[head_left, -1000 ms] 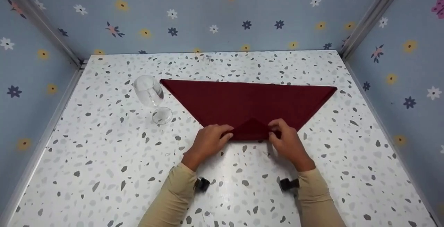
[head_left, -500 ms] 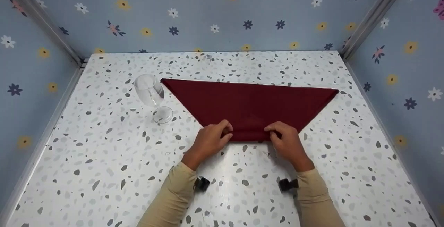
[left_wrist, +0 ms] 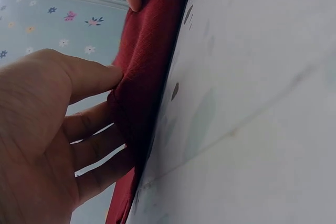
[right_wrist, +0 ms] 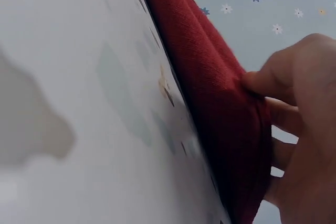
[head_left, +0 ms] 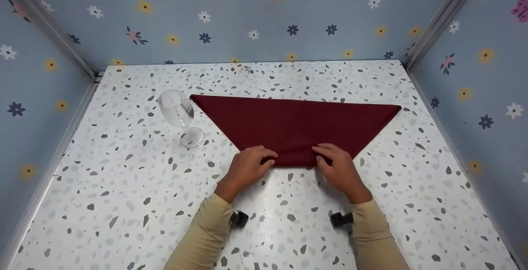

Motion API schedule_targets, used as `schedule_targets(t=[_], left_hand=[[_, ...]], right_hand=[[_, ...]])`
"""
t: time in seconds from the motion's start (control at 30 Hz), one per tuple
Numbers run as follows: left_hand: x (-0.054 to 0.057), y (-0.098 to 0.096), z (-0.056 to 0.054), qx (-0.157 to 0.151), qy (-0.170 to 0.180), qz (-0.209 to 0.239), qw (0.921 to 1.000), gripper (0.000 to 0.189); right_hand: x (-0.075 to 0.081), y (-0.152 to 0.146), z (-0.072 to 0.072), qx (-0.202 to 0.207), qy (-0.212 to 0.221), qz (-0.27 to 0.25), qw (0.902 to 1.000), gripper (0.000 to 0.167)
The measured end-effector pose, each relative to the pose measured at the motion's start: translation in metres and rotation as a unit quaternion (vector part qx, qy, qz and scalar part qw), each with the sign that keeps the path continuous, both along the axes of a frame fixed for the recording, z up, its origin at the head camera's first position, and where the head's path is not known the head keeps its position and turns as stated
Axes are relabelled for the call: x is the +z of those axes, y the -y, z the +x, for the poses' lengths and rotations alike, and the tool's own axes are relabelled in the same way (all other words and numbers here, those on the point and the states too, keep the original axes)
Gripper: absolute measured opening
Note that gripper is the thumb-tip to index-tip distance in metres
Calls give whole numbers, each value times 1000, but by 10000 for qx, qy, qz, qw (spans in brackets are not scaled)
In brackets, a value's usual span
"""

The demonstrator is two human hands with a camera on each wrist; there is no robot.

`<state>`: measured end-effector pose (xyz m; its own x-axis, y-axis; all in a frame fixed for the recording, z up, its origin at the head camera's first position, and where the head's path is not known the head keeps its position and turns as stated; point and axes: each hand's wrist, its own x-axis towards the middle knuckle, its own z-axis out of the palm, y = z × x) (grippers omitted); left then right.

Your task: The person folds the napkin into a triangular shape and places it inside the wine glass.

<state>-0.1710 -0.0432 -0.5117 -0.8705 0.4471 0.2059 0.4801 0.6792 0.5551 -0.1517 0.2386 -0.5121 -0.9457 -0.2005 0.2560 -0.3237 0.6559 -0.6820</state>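
Maroon cloth: left hand, right hand pinching fold at cloth's near side; uneven pulling possibly skewing it.

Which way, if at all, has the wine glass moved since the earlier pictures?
No: in the head view, the wine glass keeps the same place against the speckled table, so there is no direction.

Near corners of the maroon cloth are hidden by the left hand and right hand in the head view; the near edge of the table and both tan sleeves are cropped.
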Motion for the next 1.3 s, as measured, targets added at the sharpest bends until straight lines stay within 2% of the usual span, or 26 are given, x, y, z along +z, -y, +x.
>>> schedule_targets(t=[0.13, 0.5, 0.67, 0.83, 1.0, 1.13, 1.3], left_hand=[[1, 2, 0, -39, -24, -129, 9999, 20], [-2, 9, -4, -8, -276, -433, 9987, 17], [-4, 9, -4, 119, -435, -354, 9984, 10], [-5, 10, -4, 244, -649, -306, 9971, 9], [-3, 9, -4, 325, -694, -423, 9962, 10], [-2, 8, -3, 333, -686, -512, 9958, 11], [-4, 9, -3, 324, -736, -661, 9946, 10]], right_hand=[[1, -2, 0, 24, 329, 335, 9989, 32], [0, -4, -4, 142, 551, 952, 9938, 40], [0, -5, -3, 38, 610, 858, 9944, 36], [1, -5, -3, -305, 611, 673, 9954, 22], [0, -6, -3, -509, 490, 712, 9950, 11], [0, -8, -1, -504, 442, 868, 9940, 12], [2, -13, 1, -272, 560, 1100, 9920, 20]])
